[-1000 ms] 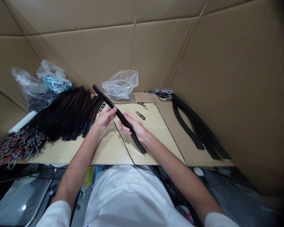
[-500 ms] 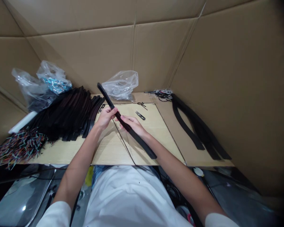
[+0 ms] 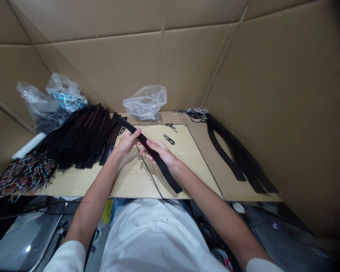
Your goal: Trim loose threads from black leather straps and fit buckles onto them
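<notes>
The far end of the long, curved, black fabric-like strip has been lowered and its broad face turned further upward, apparently making that face easier to work; it is pinched mid-length by the left hand and right hand, above the pale-yellow flat board.

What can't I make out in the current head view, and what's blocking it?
All in the head view:
Underside of the dark strip: turned away, partly covered by the left grip and right grip.
Upper end of the thin cord: lost behind the left grip and dark strip.
Contents of the clear bag: blurred by creased plastic.
Count of the strip pile: its pieces overlap.
Right white sleeve: cut off by the bottom edge.
</notes>
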The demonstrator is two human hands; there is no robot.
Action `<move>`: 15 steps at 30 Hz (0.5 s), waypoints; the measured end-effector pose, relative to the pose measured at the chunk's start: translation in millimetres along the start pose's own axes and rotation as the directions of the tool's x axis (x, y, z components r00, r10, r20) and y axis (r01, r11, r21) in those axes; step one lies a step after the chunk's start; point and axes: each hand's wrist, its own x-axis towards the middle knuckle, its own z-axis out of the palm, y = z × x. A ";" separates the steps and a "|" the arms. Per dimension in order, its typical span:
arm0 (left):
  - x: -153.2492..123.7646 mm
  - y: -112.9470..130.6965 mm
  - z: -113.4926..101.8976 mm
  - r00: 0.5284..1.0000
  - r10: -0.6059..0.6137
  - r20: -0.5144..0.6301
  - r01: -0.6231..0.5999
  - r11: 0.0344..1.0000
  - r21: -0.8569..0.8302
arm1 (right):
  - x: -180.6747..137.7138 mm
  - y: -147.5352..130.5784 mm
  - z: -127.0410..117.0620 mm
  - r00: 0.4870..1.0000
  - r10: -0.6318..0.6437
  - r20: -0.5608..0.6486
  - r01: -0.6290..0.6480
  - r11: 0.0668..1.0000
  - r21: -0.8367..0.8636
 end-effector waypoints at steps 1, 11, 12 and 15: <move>0.1 -0.6 0.3 1.000 -0.008 -0.011 0.008 1.000 0.018 | 0.0 1.4 0.9 1.000 0.000 -0.008 0.000 1.000 -0.002; -5.1 4.1 -9.4 0.991 -0.019 0.135 0.016 1.000 0.021 | 8.1 -0.6 -7.5 0.987 0.129 0.098 -0.140 0.984 0.114; -4.1 2.8 -10.1 0.992 -0.008 0.129 0.005 1.000 0.022 | 7.4 -1.5 -7.1 0.990 0.121 0.078 -0.128 0.986 0.102; 1.6 -3.3 -10.3 0.997 0.034 0.066 -0.040 0.995 0.087 | 4.5 -4.4 -6.4 0.999 0.033 -0.023 -0.033 0.999 -0.004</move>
